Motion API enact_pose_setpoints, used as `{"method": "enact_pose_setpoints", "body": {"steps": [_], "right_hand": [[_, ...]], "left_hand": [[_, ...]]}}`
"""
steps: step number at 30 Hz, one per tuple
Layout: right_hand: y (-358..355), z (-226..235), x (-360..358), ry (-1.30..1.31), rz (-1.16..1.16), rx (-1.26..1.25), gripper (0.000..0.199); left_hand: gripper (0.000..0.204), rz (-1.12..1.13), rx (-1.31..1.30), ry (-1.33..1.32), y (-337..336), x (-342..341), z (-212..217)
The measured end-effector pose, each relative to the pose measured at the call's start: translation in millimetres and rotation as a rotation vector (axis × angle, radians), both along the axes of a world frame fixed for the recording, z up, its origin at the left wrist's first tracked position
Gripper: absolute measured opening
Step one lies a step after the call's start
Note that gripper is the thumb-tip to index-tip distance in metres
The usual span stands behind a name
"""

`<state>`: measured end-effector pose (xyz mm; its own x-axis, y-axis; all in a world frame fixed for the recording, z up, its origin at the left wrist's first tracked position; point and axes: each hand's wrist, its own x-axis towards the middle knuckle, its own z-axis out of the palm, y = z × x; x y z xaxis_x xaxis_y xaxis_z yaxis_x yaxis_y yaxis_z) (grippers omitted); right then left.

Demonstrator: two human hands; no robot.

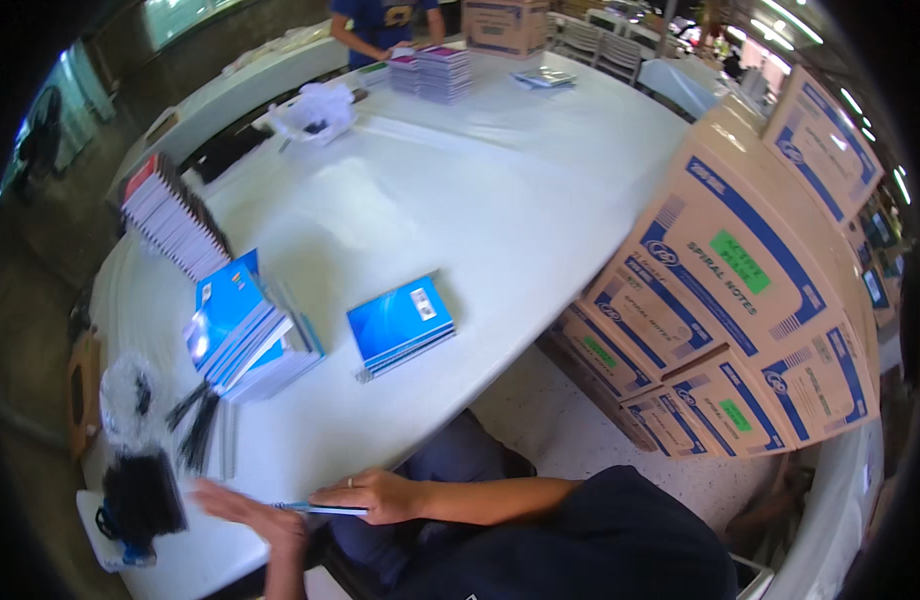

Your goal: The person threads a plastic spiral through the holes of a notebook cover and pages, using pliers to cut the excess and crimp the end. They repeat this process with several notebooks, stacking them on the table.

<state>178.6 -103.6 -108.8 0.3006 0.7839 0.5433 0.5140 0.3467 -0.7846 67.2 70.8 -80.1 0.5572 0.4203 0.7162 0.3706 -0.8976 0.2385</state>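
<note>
My right hand (385, 496), a ring on one finger, grips a thin notebook (332, 509) seen nearly edge-on at the table's near edge. At the notebook's left end is my left hand (248, 512), its fingers stretched out and slightly blurred; whether it touches the notebook I cannot tell. Beyond them lies a small stack of blue spiral notebooks (400, 318). To its left leans a taller pile of blue-covered books (242, 325). Black plastic binding coils (195, 430) lie near my left hand, and a thick black bundle of them (143, 500) sits at the table's left edge.
A tall stack of spiral notebooks (175, 220) stands at the left. Clear plastic (130, 395) and a white bag (313, 112) lie on the white table (520, 210). Stacked cartons (715, 250) rise at the right. Across the table, a person (380, 25) handles books beside notebook piles (443, 75).
</note>
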Motion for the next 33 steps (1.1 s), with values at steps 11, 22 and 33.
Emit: {"method": "enact_pose_setpoints", "body": {"steps": [11,22,33], "right_hand": [[-3.2,-9.5,3.5,0.000,-0.085,0.036,0.061],[-1.7,-5.9,14.3,-0.128,-0.215,0.081,0.058],[-2.8,-0.4,26.3,-0.163,-0.168,0.139,0.050]], "left_hand": [[0.099,-0.571,0.121,0.306,-20.3,-43.9,-65.9],[0.091,-0.558,0.328,0.014,-31.8,1.9,-32.3],[0.112,-0.446,0.388,-0.101,-24.2,22.5,-15.2]]}}
